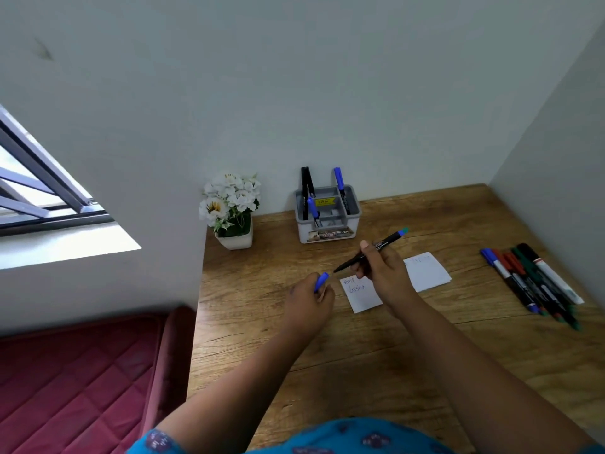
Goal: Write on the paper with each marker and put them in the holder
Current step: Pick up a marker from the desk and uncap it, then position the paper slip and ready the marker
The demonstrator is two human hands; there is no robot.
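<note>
Grainy matt wood table (327, 371); grey plastic holder (327, 226); white paper (361, 294).

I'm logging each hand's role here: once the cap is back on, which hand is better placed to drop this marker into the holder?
The right hand. It grips the marker by the barrel, nearer the holder. The left hand holds only the blue cap.

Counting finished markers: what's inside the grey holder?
The grey holder shows three markers: a black marker and a blue-capped marker on its left, another blue-capped marker on its right. Their lower ends and the compartment floors are hidden.
</note>
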